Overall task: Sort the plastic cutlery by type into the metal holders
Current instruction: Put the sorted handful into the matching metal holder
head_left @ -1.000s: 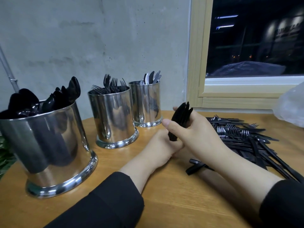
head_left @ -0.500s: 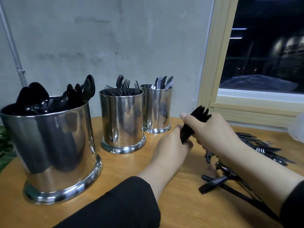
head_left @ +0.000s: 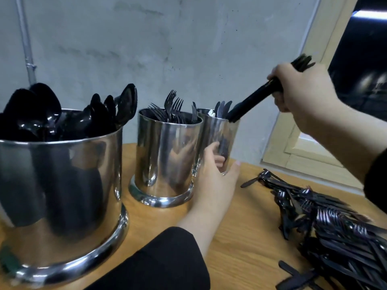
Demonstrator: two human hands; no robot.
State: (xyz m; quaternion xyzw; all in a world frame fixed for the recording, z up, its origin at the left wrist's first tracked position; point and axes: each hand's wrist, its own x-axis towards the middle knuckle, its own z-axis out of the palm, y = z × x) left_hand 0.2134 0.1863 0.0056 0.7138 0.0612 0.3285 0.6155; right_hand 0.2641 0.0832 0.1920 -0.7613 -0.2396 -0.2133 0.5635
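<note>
Three shiny metal holders stand along the wall. The big near holder [head_left: 62, 185] is full of black spoons, the middle holder [head_left: 165, 160] has forks, and the far holder [head_left: 217, 130] has knives. My right hand [head_left: 301, 86] is shut on a bundle of black knives [head_left: 251, 99], tilted, with its lower end at the rim of the far holder. My left hand [head_left: 215, 176] rests against the base of that far holder, fingers curved around it. A heap of loose black cutlery [head_left: 335, 231] lies on the table at the right.
The wooden table [head_left: 240, 248] runs under everything. A concrete wall stands close behind the holders. A wooden window frame [head_left: 303, 143] is at the right, with dark glass. A thin metal pipe [head_left: 27, 49] runs up the wall at the left.
My right hand has lifted the bundle from the table and carried it up to the far holder's rim. My left hand let go of the bundle and went to the far holder's base.
</note>
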